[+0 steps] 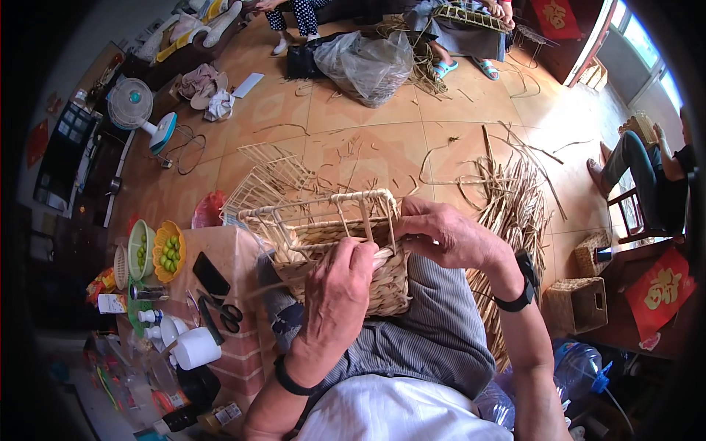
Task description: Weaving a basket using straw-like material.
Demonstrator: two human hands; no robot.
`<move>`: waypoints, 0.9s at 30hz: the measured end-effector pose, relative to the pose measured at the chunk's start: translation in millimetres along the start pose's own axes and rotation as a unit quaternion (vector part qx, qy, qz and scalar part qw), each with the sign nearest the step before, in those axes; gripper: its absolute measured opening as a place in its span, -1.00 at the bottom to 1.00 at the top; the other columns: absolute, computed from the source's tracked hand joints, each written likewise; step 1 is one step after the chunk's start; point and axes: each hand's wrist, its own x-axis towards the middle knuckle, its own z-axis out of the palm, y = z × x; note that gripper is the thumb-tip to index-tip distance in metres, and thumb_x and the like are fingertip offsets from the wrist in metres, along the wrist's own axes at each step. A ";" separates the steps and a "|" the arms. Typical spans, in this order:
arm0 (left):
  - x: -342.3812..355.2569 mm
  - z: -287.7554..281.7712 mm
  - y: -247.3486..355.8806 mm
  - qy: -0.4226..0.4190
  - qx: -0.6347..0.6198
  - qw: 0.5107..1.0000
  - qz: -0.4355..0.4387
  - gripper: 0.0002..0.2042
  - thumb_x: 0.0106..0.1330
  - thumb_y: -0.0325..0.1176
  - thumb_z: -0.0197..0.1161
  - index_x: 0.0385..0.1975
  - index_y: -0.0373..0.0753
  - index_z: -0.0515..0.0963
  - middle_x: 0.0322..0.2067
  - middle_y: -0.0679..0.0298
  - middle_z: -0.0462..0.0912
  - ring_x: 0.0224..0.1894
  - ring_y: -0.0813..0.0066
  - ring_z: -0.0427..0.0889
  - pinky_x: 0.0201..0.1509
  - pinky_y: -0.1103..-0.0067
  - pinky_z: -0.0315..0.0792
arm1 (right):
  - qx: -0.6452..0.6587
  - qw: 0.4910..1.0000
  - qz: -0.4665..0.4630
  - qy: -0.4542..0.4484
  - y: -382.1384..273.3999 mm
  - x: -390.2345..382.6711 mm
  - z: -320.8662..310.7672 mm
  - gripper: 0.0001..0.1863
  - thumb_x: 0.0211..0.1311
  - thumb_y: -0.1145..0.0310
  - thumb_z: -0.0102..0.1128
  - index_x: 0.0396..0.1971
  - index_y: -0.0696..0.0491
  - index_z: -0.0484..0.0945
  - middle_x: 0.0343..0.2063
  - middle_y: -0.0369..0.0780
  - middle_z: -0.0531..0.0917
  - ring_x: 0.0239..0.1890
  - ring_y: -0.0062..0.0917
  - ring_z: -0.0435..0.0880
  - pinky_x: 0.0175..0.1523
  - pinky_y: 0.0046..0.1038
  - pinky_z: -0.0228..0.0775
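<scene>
On my lap sits a partly woven rectangular basket (390, 292) of pale straw, with a wrapped wire top frame and upright bars above the weave. My left hand (344, 287) is closed at the front of the basket, fingertips pinching a pale straw strand at the upper edge of the weave beside an upright. My right hand (441, 235) is at the basket's right corner, fingers bent and pinched at the frame; exactly what lies between those fingertips is hidden.
Left: a table (220, 250) with fruit bowls (168, 253), scissors (228, 312), phone (211, 272). Right: straw heap (507, 206), finished basket (573, 305), water bottle (579, 367), seated person (636, 176). Wire frames (265, 176) lie ahead; beyond are a fan (131, 103), plastic bag (360, 62), two seated people (467, 40).
</scene>
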 end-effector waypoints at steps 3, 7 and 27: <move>-3.1 5.5 -1.3 0.015 -0.061 0.997 -0.037 -0.77 0.29 -0.54 0.38 -0.10 -0.29 0.55 -0.21 0.06 0.64 -0.20 -0.06 0.69 -0.16 0.20 0.56 | 0.004 0.999 0.042 0.025 -7.2 -8.1 6.4 -0.66 0.20 0.54 0.36 0.00 0.08 0.63 -0.21 -0.10 0.57 -0.06 -0.06 0.63 0.01 -0.15 0.52; -2.0 2.3 2.9 0.007 -0.120 0.990 -0.074 -0.81 0.31 -0.55 0.37 -0.14 -0.30 0.55 -0.27 0.06 0.65 -0.22 -0.07 0.69 -0.20 0.21 0.55 | 0.021 0.997 0.057 0.051 -1.7 -16.9 15.1 -0.67 0.18 0.55 0.40 -0.03 0.06 0.65 -0.21 -0.11 0.57 -0.07 -0.09 0.64 -0.01 -0.17 0.53; 3.6 -4.7 12.7 -0.066 0.020 0.992 -0.102 -0.86 0.46 -0.41 0.25 -0.11 -0.26 0.47 -0.28 0.01 0.68 -0.24 -0.14 0.70 -0.20 0.16 0.53 | -0.074 0.997 -0.023 0.019 1.0 -5.8 3.7 -0.81 0.31 0.45 0.30 -0.09 0.06 0.64 -0.16 -0.12 0.58 -0.19 -0.06 0.69 -0.11 -0.15 0.59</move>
